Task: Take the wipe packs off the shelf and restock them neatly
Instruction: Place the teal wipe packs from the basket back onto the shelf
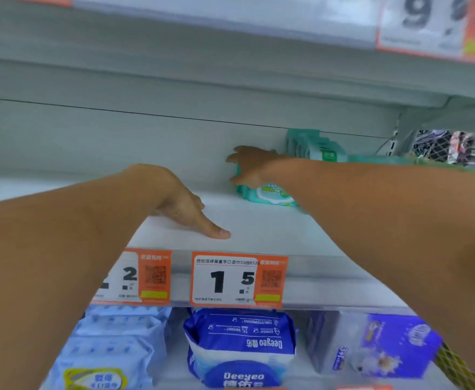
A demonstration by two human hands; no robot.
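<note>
A green wipe pack (270, 194) lies on the white shelf (259, 229), right of centre. My right hand (252, 167) reaches in and closes over its far left end. More green wipe packs (315, 147) stand in a row against the back wall, just right of that hand. My left hand (185, 204) rests flat on the shelf surface with its fingers together, holding nothing, left of the pack and apart from it.
Orange price tags (239, 280) hang on the shelf's front edge. Blue and white wipe packs (242, 347) fill the shelf below. The underside of an upper shelf (230, 60) sits close overhead. A metal upright (399, 136) bounds the right end.
</note>
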